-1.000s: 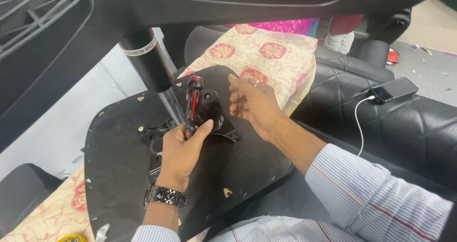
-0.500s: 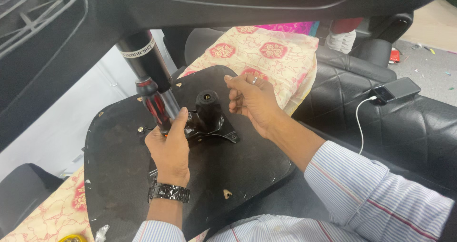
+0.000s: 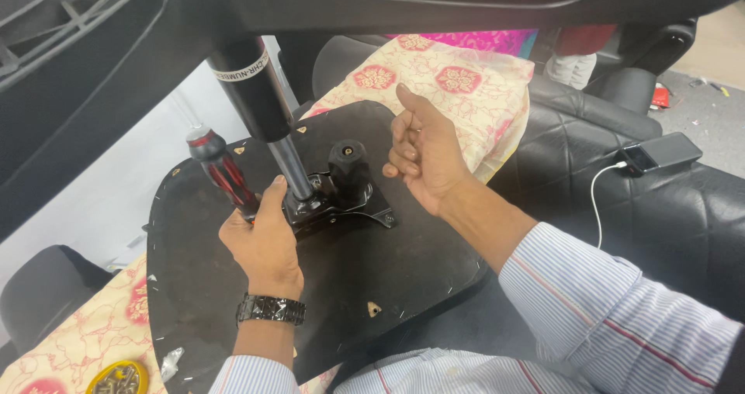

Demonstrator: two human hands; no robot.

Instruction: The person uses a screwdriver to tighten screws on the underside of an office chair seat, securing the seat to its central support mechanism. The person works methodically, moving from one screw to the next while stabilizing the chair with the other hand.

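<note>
A black chair seat underside lies flat in front of me, with a black metal mechanism plate bolted at its middle. A black knob stands on the plate, and a gas-lift cylinder rises from it. My left hand, wearing a dark wristwatch, grips a screwdriver with a red and black handle, handle up, just left of the cylinder. My right hand hovers to the right of the knob, fingers loosely curled, holding nothing.
A cream cloth with red flower prints covers the surface under and behind the seat. A phone on a white charging cable rests on a black padded chair at the right. A yellow tin of screws sits at bottom left.
My left hand has drawn the screwdriver away from the mechanism to the left and raised it upright. My right hand has lifted off the knob and moved right.
</note>
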